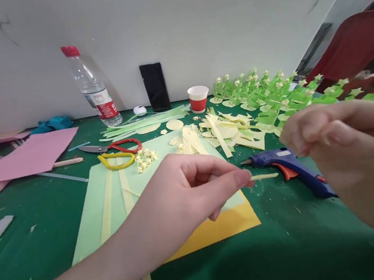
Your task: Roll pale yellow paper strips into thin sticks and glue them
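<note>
My left hand is in the middle of the view, its thumb and forefinger pinched on a thin pale yellow paper strip that sticks out to the right. My right hand is raised close to the camera at the right, blurred, its fingers curled together; whether anything is in them does not show. A blue hot glue gun with an orange trigger lies on the green table just beyond the strip's tip. Under my left hand lie light green paper sheets and a yellow sheet.
Red and yellow handled scissors lie by several small folded yellow stars. Yellow paper scraps, green paper trees, a red cup, a water bottle, a black phone and pink paper stand farther back. A red chair is at right.
</note>
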{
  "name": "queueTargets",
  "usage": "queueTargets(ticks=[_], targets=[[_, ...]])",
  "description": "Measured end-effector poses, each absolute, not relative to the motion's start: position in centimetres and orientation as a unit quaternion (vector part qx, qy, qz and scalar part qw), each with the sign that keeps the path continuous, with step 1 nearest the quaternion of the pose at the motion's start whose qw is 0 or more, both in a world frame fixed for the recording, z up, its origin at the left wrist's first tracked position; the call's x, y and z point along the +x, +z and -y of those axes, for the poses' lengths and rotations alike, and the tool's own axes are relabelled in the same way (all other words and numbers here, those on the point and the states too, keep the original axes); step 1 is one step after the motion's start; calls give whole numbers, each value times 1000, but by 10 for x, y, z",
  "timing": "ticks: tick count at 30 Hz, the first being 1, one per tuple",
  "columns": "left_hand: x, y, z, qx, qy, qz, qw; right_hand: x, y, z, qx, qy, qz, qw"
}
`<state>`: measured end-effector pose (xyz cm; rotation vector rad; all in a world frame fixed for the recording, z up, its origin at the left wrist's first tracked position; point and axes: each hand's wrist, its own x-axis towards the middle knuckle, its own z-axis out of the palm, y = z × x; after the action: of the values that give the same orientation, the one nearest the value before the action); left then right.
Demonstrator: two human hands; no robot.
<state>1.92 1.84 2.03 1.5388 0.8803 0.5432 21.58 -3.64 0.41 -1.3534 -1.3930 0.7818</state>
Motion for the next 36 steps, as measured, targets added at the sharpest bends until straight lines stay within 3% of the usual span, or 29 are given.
queueTargets(ticks=[3,9,15,24,36], targets=[[19,20,-19,662,259,-374,595,206,8,25,-548,314,573,522],[21,19,-18,635,303,-369,607,197,11,19,-534,430,507,522],[23,16,-16,643,376,-377,550,196,5,23,-490,564,483,457],[25,15,-13,650,380,-385,533,192,7,26,-416,712,395,406],[27,15,-8,663,388,-378,516,189,8,29,-400,736,362,410]])
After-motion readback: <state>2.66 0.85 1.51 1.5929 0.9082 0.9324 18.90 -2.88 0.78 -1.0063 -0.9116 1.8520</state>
